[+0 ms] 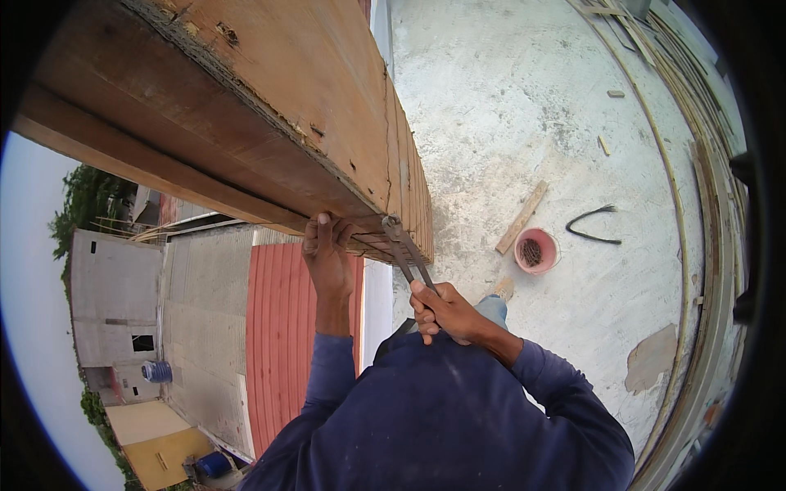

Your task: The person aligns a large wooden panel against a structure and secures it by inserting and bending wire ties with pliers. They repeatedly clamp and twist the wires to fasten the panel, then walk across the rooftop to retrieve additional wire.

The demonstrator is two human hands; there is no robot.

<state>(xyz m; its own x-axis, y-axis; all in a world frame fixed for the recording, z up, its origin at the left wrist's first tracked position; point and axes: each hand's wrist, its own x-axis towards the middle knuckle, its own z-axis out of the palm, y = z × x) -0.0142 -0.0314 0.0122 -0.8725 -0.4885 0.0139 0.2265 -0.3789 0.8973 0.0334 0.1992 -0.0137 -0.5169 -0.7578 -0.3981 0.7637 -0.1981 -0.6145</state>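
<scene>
My right hand (449, 313) is wrapped round the handles of long steel pincers (407, 248). Their jaws meet the near corner of a tall wooden formwork (344, 106), made of brown plywood panels with timber strips. Whether a wire or nail sits in the jaws is too small to tell. To the left, my left hand (329, 250) is raised against the lower edge of the formwork, thumb up and fingers curled closed. What those fingers grip, if anything, is hidden.
On the concrete floor stands a pink bucket (536, 251) of nails or similar small pieces, beside a short plank (521, 217) and a bent bundle of dark wire (594, 225). Long bamboo poles (675, 196) line the right. A drop with red roofing (282, 327) lies left.
</scene>
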